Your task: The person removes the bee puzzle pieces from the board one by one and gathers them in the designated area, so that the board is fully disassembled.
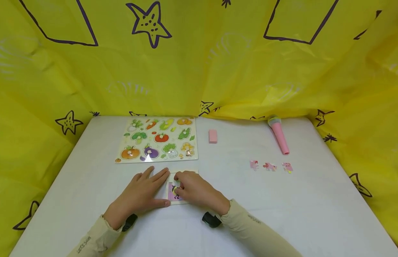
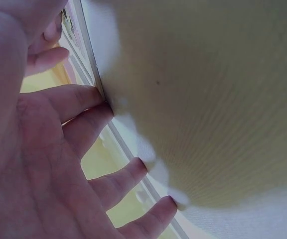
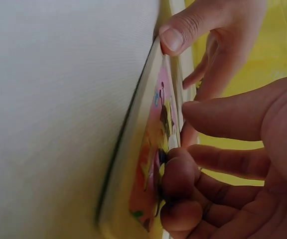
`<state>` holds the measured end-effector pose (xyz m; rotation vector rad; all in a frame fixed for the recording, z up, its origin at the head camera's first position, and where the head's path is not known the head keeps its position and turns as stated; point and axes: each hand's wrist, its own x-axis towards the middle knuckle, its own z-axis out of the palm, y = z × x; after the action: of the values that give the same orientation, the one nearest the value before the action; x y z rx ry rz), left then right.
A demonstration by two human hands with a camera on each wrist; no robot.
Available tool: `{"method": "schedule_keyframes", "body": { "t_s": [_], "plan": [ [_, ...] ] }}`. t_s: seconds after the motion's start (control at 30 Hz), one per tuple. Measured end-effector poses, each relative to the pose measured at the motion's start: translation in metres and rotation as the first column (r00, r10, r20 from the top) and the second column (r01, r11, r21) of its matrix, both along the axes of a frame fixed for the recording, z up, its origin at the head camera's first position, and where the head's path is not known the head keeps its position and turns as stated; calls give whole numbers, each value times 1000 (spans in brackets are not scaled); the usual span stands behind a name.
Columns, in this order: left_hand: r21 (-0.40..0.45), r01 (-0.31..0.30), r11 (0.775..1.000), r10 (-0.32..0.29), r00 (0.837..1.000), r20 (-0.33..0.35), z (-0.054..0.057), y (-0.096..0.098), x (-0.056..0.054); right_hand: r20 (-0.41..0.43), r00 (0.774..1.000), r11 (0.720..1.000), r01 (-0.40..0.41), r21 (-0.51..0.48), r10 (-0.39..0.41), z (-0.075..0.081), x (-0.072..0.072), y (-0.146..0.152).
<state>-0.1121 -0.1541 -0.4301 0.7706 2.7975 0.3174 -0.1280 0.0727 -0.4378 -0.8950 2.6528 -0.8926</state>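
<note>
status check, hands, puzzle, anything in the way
Left hand touching jigsaw board at left edge. Right hand touching its top. Three loose jigsaw pieces to the right. Right hand partly hides board.

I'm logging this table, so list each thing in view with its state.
Frame: flat, partly covered
Loose pieces: three, in a row, apart
Vegetable board: flat, pieces apparently seated
Block: lying untouched
Microphone: lying on its side
Left hand: fingers spread, touching the frame
Right hand: fingers bent over the frame, grip unclear
Yellow sheet: hanging, creased
</note>
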Motion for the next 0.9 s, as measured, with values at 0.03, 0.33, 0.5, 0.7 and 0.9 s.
{"method": "schedule_keyframes", "body": {
  "t_s": [0.03,0.33,0.5,0.7,0.9],
  "plan": [
    [1,-1,1000,1,1000,4,1,0,0,-1,1000,1000,1,31,-1,1,0,-1],
    [11,-7,1000,6,1000,13,2,0,0,-9,1000,985,28,171,-27,9,5,-10],
    [0,-9,1000,9,1000,10,0,0,1,-20,999,983,32,183,-29,10,8,-11],
    [-6,-2,1000,2,1000,3,-1,0,1,-52,998,986,32,165,-24,7,9,-12],
    [1,-3,1000,3,1000,8,0,-1,1,-29,999,996,32,85,-30,5,10,-11]
  ]
}}
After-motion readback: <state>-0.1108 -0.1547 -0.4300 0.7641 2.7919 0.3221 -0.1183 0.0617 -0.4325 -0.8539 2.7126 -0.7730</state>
